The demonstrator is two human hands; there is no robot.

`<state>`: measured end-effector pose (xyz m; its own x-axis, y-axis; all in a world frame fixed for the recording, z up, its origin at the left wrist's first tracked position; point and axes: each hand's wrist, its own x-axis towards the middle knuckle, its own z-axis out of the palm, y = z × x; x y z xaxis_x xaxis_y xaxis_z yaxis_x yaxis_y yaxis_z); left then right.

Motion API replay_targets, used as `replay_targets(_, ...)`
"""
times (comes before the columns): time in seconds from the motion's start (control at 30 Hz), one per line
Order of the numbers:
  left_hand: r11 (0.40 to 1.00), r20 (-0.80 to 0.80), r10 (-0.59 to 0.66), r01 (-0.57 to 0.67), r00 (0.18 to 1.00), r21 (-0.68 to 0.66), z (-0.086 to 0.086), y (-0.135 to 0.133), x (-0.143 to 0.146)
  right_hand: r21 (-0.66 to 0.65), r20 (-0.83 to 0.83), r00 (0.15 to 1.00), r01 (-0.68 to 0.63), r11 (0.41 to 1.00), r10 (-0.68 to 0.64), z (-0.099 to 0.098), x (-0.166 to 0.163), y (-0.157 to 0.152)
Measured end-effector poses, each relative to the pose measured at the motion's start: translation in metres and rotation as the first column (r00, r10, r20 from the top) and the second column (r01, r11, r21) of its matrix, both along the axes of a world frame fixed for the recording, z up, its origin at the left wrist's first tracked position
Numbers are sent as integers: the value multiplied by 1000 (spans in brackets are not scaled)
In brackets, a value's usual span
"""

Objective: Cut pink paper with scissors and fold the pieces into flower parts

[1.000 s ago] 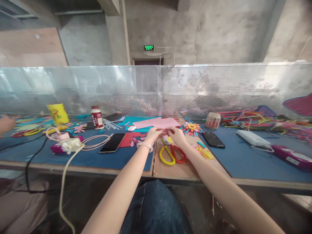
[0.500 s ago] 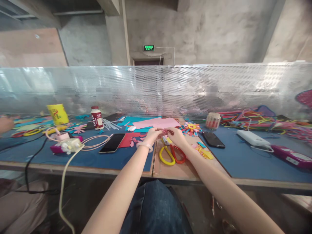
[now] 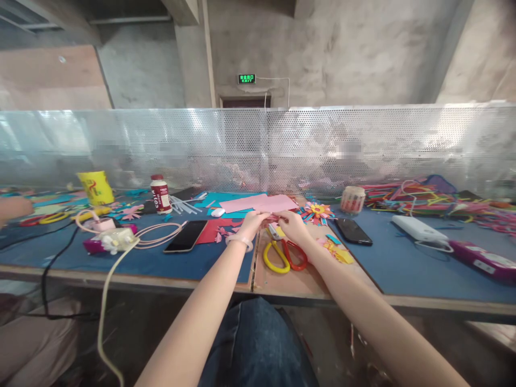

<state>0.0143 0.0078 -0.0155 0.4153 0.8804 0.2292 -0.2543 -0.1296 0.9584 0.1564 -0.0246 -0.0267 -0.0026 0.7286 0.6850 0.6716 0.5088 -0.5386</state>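
My left hand (image 3: 252, 224) and my right hand (image 3: 294, 227) meet over the middle of the table, fingers pinched together. Between the fingertips shows a small pink piece of paper (image 3: 274, 219), mostly hidden by the fingers. Just below them lie scissors (image 3: 276, 260) with one yellow and one red handle, blades pointing away. Beyond the hands are pink paper sheets (image 3: 245, 203) on blue paper (image 3: 207, 199). To the right of my right hand sits a colourful paper flower (image 3: 316, 212). Red paper (image 3: 209, 232) and pink scraps (image 3: 223, 234) lie left of my left hand.
Phones lie left (image 3: 187, 237) and right (image 3: 352, 231). A brown bottle (image 3: 161, 194), a yellow container (image 3: 95, 188), a power strip with cables (image 3: 115, 241), a white power bank (image 3: 419, 230) and a pile of coloured strips (image 3: 407, 198) surround the work. Another person's hand (image 3: 14, 208) is far left.
My hands stay nearly in place, with only a slight shift of the right fingers. The other person's hand at far left has moved a little to the right.
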Motion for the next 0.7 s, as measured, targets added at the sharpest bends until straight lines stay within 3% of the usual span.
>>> replay_targets(0.27,996,-23,-27,29,999,84,-8,9,0,-86,-249,965,-105,991,81,-3,2,7)
replay_targets(0.7,995,-54,5,0,999,104,-7,9,1,-140,-545,818,-307,941,185,-1,1,5)
